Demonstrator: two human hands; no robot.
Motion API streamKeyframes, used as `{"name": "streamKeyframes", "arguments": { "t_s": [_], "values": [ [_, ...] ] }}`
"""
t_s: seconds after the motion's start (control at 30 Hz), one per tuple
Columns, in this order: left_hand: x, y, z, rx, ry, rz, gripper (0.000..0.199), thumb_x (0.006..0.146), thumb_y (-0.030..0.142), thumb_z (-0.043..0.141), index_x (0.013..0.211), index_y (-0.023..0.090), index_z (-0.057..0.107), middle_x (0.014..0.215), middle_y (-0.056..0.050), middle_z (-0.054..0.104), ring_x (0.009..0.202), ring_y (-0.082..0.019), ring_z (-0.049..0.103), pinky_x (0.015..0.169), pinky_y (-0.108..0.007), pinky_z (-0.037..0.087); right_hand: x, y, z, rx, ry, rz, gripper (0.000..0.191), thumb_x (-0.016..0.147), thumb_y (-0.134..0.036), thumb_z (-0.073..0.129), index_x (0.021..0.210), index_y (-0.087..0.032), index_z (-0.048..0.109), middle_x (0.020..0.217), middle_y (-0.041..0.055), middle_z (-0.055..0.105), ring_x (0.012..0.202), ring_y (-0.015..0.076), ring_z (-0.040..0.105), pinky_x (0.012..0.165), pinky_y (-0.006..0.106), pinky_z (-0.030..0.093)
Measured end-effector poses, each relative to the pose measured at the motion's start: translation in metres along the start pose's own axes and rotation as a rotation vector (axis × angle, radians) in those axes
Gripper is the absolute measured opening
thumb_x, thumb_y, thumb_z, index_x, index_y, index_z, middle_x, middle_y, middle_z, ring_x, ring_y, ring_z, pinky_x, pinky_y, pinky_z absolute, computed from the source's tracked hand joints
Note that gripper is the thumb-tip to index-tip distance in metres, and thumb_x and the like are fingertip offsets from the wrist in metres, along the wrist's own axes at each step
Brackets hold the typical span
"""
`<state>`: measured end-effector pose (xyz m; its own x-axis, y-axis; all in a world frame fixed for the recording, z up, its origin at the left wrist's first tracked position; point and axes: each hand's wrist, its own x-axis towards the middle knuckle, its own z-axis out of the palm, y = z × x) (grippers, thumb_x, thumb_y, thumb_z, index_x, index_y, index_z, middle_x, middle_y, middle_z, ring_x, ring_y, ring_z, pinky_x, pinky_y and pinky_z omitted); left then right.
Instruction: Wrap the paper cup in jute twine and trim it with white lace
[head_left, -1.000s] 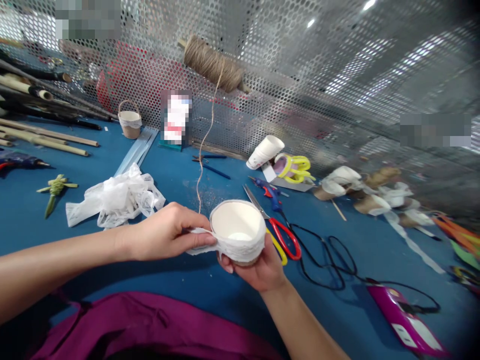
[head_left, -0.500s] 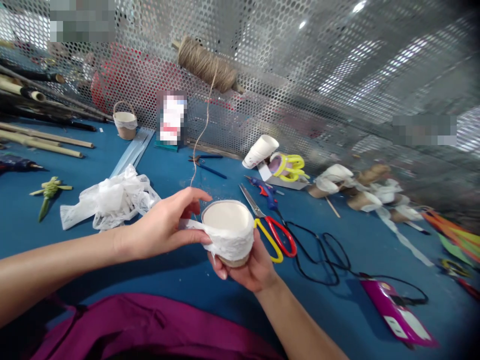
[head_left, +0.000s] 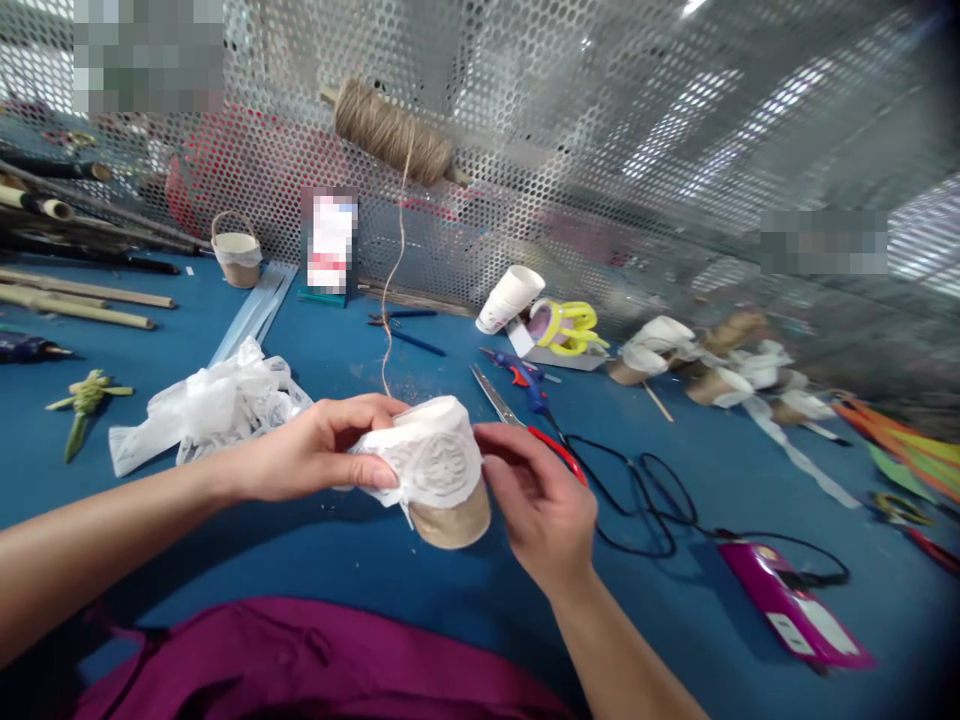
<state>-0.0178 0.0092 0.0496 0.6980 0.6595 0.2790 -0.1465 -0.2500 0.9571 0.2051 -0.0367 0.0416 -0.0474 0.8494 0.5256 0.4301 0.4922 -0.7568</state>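
Note:
A paper cup [head_left: 454,518] with a brown lower wall is tilted on its side, its base toward me. White lace ribbon [head_left: 442,460] wraps its upper part, and a loose edge hangs at the left. My left hand [head_left: 337,445] grips the cup's left side, thumb on the lace and fingers behind, partly hidden. My right hand [head_left: 544,505] is at the cup's right side, fingers curved and apart from the thumb. Its fingertips are beside the lace; whether they touch it I cannot tell. Scissors [head_left: 495,395] lie behind my right hand, their handles partly covered.
A heap of white lace [head_left: 225,400] lies left. A glue gun [head_left: 525,378] and black cable [head_left: 660,500] are on the right, with a purple power strip [head_left: 795,605]. Twine [head_left: 390,130] hangs on a mesh panel. A small basket [head_left: 238,262] and pliers [head_left: 412,340] stand or lie behind.
The cup has tipped over so its brown side and lace face me instead of its open top. My right hand has moved from beneath the cup to its right side.

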Motion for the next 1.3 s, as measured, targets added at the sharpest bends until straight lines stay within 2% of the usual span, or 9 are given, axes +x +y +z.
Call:
{"name": "streamKeyframes", "arguments": {
  "t_s": [0.07, 0.13, 0.3, 0.47, 0.67, 0.83, 1.13, 1.23, 1.3],
  "values": [
    [0.001, -0.005, -0.003, -0.093, -0.033, -0.064, 0.024, 0.076, 0.035, 0.067, 0.074, 0.012, 0.058, 0.11, -0.01, 0.058, 0.094, -0.017, 0.057, 0.079, -0.029, 0.048, 0.001, -0.01, -0.008, -0.244, -0.029, -0.185, 0.017, 0.082, -0.015, 0.059, 0.096, -0.021, 0.066, 0.091, 0.0049, 0.072, 0.08, 0.018, 0.069, 0.072, 0.03, 0.057],
    [0.001, -0.008, -0.005, -0.146, -0.041, -0.108, 0.026, 0.074, 0.036, 0.068, 0.076, 0.012, 0.059, 0.114, -0.011, 0.058, 0.098, -0.018, 0.056, 0.082, -0.031, 0.047, 0.001, -0.018, -0.012, -0.366, -0.067, -0.308, 0.021, 0.081, -0.01, 0.058, 0.096, -0.022, 0.066, 0.09, 0.0043, 0.073, 0.079, 0.0182, 0.069, 0.074, 0.03, 0.057],
    [0.001, -0.009, -0.007, -0.174, -0.059, -0.174, 0.023, 0.073, 0.033, 0.069, 0.078, 0.013, 0.06, 0.118, -0.012, 0.056, 0.099, -0.019, 0.056, 0.084, -0.032, 0.047, 0.003, -0.024, -0.015, -0.449, -0.16, -0.398, 0.025, 0.081, -0.01, 0.056, 0.102, -0.022, 0.062, 0.092, 0.0051, 0.073, 0.08, 0.0184, 0.069, 0.073, 0.03, 0.059],
    [0.002, -0.006, -0.008, -0.081, -0.057, -0.17, 0.023, 0.072, 0.033, 0.07, 0.072, 0.013, 0.058, 0.114, -0.012, 0.057, 0.096, -0.019, 0.056, 0.08, -0.031, 0.047, 0.004, -0.023, -0.012, -0.5, -0.171, -0.475, 0.017, 0.083, -0.008, 0.052, 0.094, -0.018, 0.061, 0.083, 0.0075, 0.072, 0.075, 0.0164, 0.069, 0.071, 0.026, 0.059],
    [0.002, -0.005, -0.009, -0.041, -0.061, -0.136, 0.022, 0.074, 0.029, 0.068, 0.069, 0.013, 0.056, 0.113, -0.01, 0.056, 0.096, -0.017, 0.056, 0.081, -0.029, 0.046, 0.0, -0.018, -0.008, -0.561, -0.147, -0.479, 0.015, 0.085, -0.009, 0.05, 0.092, -0.02, 0.057, 0.078, 0.0056, 0.071, 0.07, 0.0154, 0.069, 0.065, 0.025, 0.058],
    [0.001, -0.002, -0.008, 0.033, -0.021, -0.097, 0.016, 0.075, 0.024, 0.067, 0.073, 0.013, 0.055, 0.112, -0.009, 0.057, 0.092, -0.015, 0.056, 0.074, -0.026, 0.046, 0.0, -0.013, -0.007, -0.576, -0.115, -0.487, 0.018, 0.084, -0.008, 0.05, 0.095, -0.021, 0.055, 0.078, 0.0053, 0.07, 0.071, 0.0159, 0.068, 0.065, 0.027, 0.058],
    [0.002, -0.001, -0.01, 0.173, 0.008, 0.031, 0.013, 0.075, 0.019, 0.067, 0.077, 0.014, 0.055, 0.113, -0.008, 0.058, 0.103, -0.017, 0.056, 0.089, -0.03, 0.043, 0.0, -0.007, -0.005, -0.54, -0.115, -0.491, 0.023, 0.081, -0.006, 0.051, 0.096, -0.024, 0.056, 0.079, 0.005, 0.069, 0.07, 0.0173, 0.067, 0.064, 0.03, 0.059],
    [0.002, -0.001, -0.011, 0.221, 0.013, 0.056, 0.013, 0.075, 0.02, 0.067, 0.078, 0.014, 0.056, 0.113, -0.009, 0.057, 0.104, -0.018, 0.056, 0.09, -0.031, 0.043, 0.001, -0.005, -0.005, -0.47, -0.115, -0.418, 0.023, 0.081, -0.006, 0.052, 0.096, -0.023, 0.057, 0.081, 0.0046, 0.068, 0.073, 0.0172, 0.067, 0.068, 0.031, 0.058],
    [0.001, 0.001, -0.011, 0.279, 0.028, 0.065, 0.014, 0.075, 0.022, 0.068, 0.08, 0.014, 0.057, 0.114, -0.01, 0.056, 0.104, -0.018, 0.056, 0.092, -0.032, 0.043, 0.0, -0.003, -0.007, -0.369, -0.112, -0.276, 0.022, 0.083, -0.009, 0.052, 0.1, -0.022, 0.057, 0.088, 0.0057, 0.068, 0.079, 0.0172, 0.067, 0.072, 0.031, 0.057]
  ]
}}
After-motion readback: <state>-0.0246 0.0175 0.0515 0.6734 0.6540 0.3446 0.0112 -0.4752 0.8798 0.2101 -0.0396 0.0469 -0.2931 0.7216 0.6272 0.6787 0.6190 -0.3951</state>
